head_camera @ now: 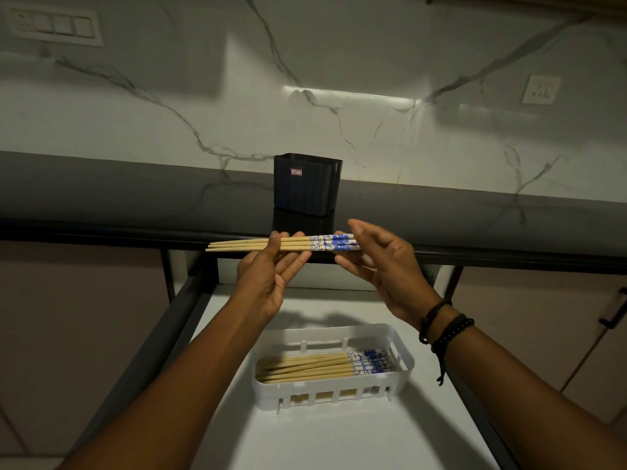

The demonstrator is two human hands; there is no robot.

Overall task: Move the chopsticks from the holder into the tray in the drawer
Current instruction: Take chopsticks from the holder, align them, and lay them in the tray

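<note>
- My left hand (pixel 268 269) pinches the chopsticks (pixel 295 244) at the bare wooden middle, thumb on top and fingers beneath. My right hand (pixel 380 262) grasps the blue-patterned ends the same way.
- The bundle lies level between my hands, in the air in front of the counter (pixel 135 198) edge. It is above the open drawer (pixel 339 435) and well apart from the white tray (pixel 405 362) below.
- The black holder (pixel 307 188) stands behind on the counter. No sticks show above its rim, so I judge this to be the last batch.
- The stored sticks (pixel 315 368) in the tray point tips left, patterned ends right. Mine match that, so no turning is needed.
- To do this well, I lower both hands together so the bundle comes down flat and parallel to the tray's long sides.
- I let go only once the sticks rest on the ones below, or they may fan out or roll.
- The tapered tips overhang my left hand, so I must watch that they clear the tray's left wall.
</note>
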